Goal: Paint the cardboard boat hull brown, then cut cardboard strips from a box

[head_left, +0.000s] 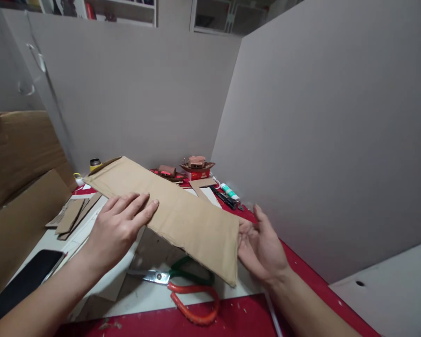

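Note:
A long cardboard piece (189,217) is held tilted above the table, its left end higher than its right. My left hand (121,229) grips its lower edge left of the middle, thumb and fingers lying over the top face. At the right end, my right hand (261,248) holds the short edge, its thumb raised and some fingers hidden behind the cardboard. Below the piece lie scissors (159,277) with one green and one orange handle, partly covered by the cardboard.
Cardboard scraps (72,216) and a black phone (28,281) lie at the left beside large cardboard sheets (17,234). Toward the back are a model boat (197,164) on a red box, a glue tube (229,192) and black pens (222,197). A grey wall (323,140) rises at the right.

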Motion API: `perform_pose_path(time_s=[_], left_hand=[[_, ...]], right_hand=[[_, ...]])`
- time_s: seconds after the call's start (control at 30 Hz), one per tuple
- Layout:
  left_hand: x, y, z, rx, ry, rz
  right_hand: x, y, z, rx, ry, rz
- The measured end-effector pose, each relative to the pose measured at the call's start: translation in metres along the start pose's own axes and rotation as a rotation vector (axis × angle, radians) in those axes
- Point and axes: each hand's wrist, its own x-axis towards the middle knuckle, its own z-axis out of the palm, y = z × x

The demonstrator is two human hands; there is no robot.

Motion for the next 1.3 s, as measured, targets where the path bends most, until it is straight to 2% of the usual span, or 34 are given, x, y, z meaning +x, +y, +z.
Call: perform_pose_path(time_s=[0.17, 0.3, 0.47, 0.57, 0.67, 0.77, 0.87, 0.97, 1.07, 1.2, 1.3], left_hand=[[-0.002, -0.002, 0.014, 0.029, 0.078, 0.035], [-0.003, 0.001, 0.02, 0.008, 0.134, 0.046], [-0.002, -0.002, 0.024, -0.085, 0.182, -0.056], [-0.001, -0.003, 0.022, -0.168, 0.206, -0.19], [0.0, 0.0, 0.018, -0.397, 0.296, -0.375], [0.003, 0.005, 0.014, -0.895, 0.403, -0.701], [0.007, 0.011, 0.013, -1.409, 0.443, -1.027], [0.012, 0.019, 0.012, -1.742, 0.319, -1.166], [0.016, 0.031, 0.009, -1.939, 0.154, -1.28], [0.018, 0.044, 0.006, -1.938, 0.102, -1.561], [0.018, 0.049, 0.006, -1.955, 0.1, -1.638]], right_hand=[[-0.006, 0.004, 0.0, -0.083, 0.017, 0.041], [-0.012, 0.009, 0.009, -0.118, -0.052, 0.069], [-0.011, 0.012, 0.008, -0.176, -0.018, 0.055], [-0.01, 0.014, 0.007, -0.194, 0.001, 0.019], [-0.01, 0.016, 0.007, -0.203, 0.012, -0.015], [-0.011, 0.018, 0.009, -0.21, 0.025, -0.04], [-0.01, 0.021, 0.01, -0.23, 0.0, -0.035], [-0.009, 0.027, 0.01, -0.249, -0.055, -0.011], [-0.008, 0.036, 0.009, -0.248, -0.15, 0.002], [-0.009, 0.042, 0.008, -0.237, -0.233, -0.001], [-0.012, 0.04, 0.01, -0.231, -0.252, 0.005]])
